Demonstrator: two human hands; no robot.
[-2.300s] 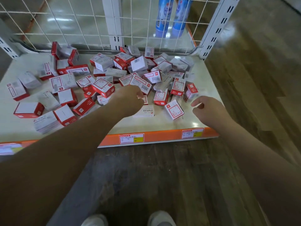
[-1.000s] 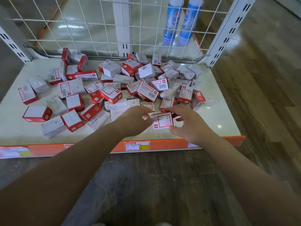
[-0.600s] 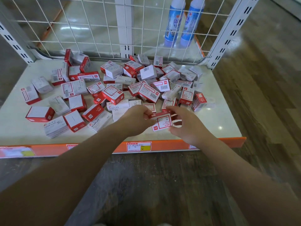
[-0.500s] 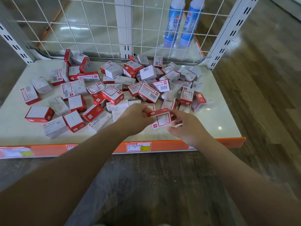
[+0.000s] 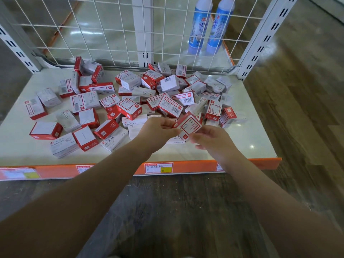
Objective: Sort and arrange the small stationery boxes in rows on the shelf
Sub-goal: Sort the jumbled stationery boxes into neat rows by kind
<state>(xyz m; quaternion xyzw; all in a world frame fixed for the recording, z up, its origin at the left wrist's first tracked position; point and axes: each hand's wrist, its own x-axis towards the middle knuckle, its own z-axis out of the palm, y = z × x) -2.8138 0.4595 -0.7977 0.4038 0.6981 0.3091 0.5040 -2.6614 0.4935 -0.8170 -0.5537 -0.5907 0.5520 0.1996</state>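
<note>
**Inspector:** Start with the largest item.

**Onlooker:** The shelf, pale top with an orange front strip carrying price labels. A white wire grid backs it. Two blue bottles stand behind the grid at the right, on the far side, apart from the work.

**Inspector:** Contents of the shelf?

**Onlooker:** A loose heap of small stationery boxes, red-and-white and grey-white, some printed STAPLES, one PAPER CLIPS. They lie at all angles, thickest toward the middle and back right, scattered singly at the left. No row is formed anywhere that I can see.

**Inspector:** The hands?

**Onlooker:** Both are on one red-and-white box, lifted just above the front of the heap and tilted. The left hand pinches its left edge with curled fingers. The right hand grips its lower right corner, fingers curled beneath.

**Inspector:** Step in hand?

**Onlooker:** In my judgement, the very beginning: one box picked out and being turned to read or square it. Sorting is barely started.

**Inspector:** Next move?

**Onlooker:** Likely setting it down flat on a bare stretch of shelf, the front right looks free, edge parallel to the orange strip, to seed a row.
</note>
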